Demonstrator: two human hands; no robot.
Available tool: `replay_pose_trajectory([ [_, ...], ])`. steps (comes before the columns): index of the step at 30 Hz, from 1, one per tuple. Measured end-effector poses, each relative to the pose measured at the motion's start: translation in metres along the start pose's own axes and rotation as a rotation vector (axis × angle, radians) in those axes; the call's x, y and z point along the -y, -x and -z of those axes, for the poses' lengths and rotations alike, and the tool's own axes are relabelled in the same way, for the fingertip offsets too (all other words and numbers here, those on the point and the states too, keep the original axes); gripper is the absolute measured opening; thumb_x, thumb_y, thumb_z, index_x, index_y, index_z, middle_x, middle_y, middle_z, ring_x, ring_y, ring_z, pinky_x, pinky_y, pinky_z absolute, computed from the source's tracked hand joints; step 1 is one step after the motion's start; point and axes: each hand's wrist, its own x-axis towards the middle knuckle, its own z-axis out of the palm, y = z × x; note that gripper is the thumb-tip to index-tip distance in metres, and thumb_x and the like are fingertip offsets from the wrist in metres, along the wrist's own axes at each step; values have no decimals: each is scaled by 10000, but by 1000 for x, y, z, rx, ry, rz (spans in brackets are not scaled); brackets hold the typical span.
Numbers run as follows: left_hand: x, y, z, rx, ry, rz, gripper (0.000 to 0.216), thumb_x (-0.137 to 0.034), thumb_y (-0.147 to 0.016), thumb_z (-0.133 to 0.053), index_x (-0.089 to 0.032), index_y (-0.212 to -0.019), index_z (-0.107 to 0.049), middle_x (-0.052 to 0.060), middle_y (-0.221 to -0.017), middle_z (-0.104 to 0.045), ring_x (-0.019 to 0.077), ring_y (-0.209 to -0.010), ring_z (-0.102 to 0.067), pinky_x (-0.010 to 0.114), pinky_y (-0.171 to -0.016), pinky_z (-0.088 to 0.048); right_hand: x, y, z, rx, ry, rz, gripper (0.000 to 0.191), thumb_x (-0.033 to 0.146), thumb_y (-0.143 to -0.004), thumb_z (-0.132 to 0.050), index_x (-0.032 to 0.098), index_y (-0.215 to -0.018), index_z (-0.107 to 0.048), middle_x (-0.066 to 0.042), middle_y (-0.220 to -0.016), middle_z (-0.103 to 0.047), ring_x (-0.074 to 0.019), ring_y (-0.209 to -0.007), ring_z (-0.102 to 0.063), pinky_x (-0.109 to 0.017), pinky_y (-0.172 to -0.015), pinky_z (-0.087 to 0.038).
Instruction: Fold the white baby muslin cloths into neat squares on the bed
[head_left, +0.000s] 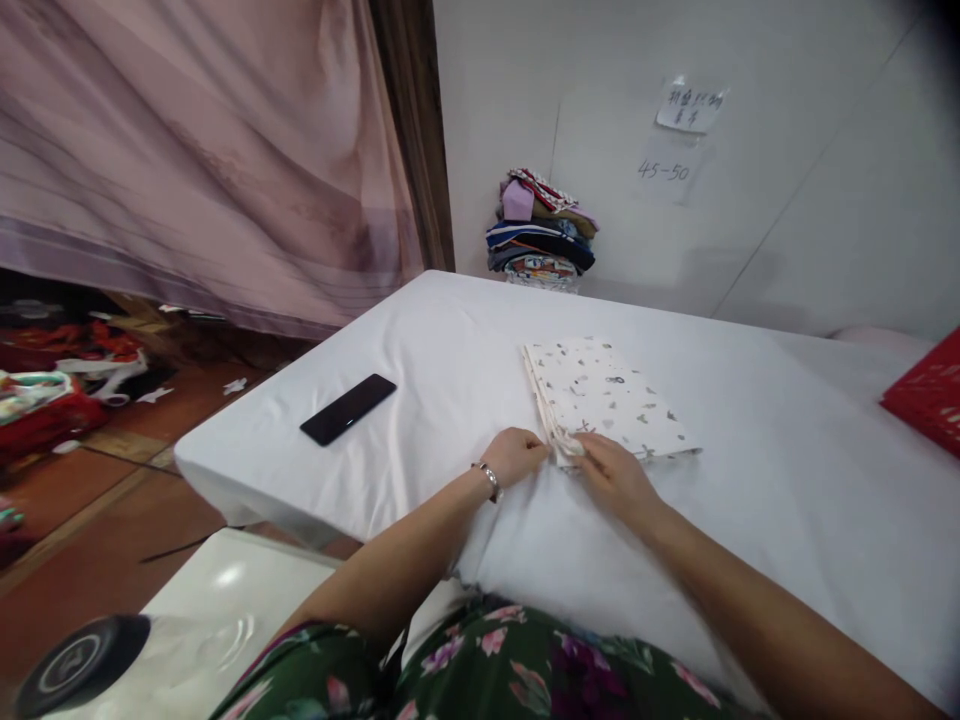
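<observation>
A folded cream cloth [607, 390], printed with small scattered motifs, lies flat on the white-covered table [450, 350] in front of me. Its layered edges show along the left side. My right hand [615, 477] pinches the near left corner, where the fabric bunches up a little between thumb and fingers. Just to the left, my left hand [516, 457], with a bracelet [491, 482] at the wrist, has its fingers closed at the same corner's edge. The exact grip of its fingertips is partly hidden.
A black phone [349, 408] rests on the table's left part. Behind the far edge rises a stack of folded clothes [541, 235] against the wall. A red object [930, 395] sits at the right, a pink curtain [225, 150] hangs at the left, and a white stool-like surface [232, 590] stands below.
</observation>
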Motion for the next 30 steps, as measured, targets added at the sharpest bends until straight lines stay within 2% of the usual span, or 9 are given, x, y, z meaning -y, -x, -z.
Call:
replay_pose_trajectory([
  [2,1,1,-3,115,40,8,297,-383,-714,-533,-164,-531,-615,-7,-499,-580,96,-450,-423,227,-479,-304,0,1,-1,51,-7,40,195,326,-877,-427,214,-911,-583,-56,-942,-602,-200,-880,-543,-326,-794,-425],
  [3,1,2,-6,149,74,16,292,-383,-715,-536,-159,-547,-622,-6,-505,-588,90,-435,-408,225,-471,-302,0,1,-1,42,-17,4,190,327,-876,-430,209,-877,-579,-48,-898,-599,-190,-840,-546,-310,-760,-431],
  [6,-2,2,-13,177,188,60,259,-377,-705,-568,-144,-609,-629,-14,-507,-588,65,-395,-359,214,-435,-283,0,-1,3,-37,-43,-187,232,362,-861,-462,193,-717,-528,2,-673,-525,-147,-650,-501,-247,-591,-408],
  [8,-5,1,-16,177,277,101,222,-355,-695,-592,-141,-643,-620,-25,-503,-580,56,-379,-353,204,-413,-277,1,-3,4,-81,-44,-237,258,376,-854,-475,188,-680,-508,15,-629,-494,-136,-614,-476,-236,-559,-390],
  [11,-8,0,-18,196,419,159,178,-316,-694,-602,-142,-660,-592,-33,-519,-584,44,-354,-360,191,-382,-267,3,-4,0,-107,-51,-127,209,350,-876,-447,186,-825,-567,-23,-777,-580,-160,-730,-534,-263,-663,-433],
  [13,-8,-1,-18,206,485,180,164,-298,-697,-599,-139,-661,-583,-31,-544,-596,36,-341,-368,182,-368,-258,3,-2,-5,-57,-11,-7,218,313,-896,-411,196,-978,-575,-64,-955,-609,-192,-884,-556,-313,-788,-443],
  [18,-2,-3,-21,208,490,164,142,-258,-711,-563,-135,-643,-576,-23,-594,-621,29,-344,-389,170,-357,-266,-8,6,-10,74,183,146,331,237,-876,-425,193,-1199,-485,-104,-1178,-551,-229,-1092,-500,-393,-925,-416],
  [25,1,0,-22,119,357,-14,123,-230,-706,-520,-145,-621,-546,-21,-583,-618,40,-365,-420,173,-395,-338,-10,0,-5,116,290,170,401,147,-815,-442,179,-1214,-469,-108,-1212,-528,-230,-1124,-480,-398,-939,-414],
  [30,-1,0,-18,148,393,-32,139,-271,-713,-555,-137,-695,-588,-17,-614,-622,39,-379,-420,178,-404,-340,0,-12,1,187,227,108,323,129,-799,-428,208,-1093,-535,-68,-1049,-593,-205,-997,-530,-359,-857,-435],
])
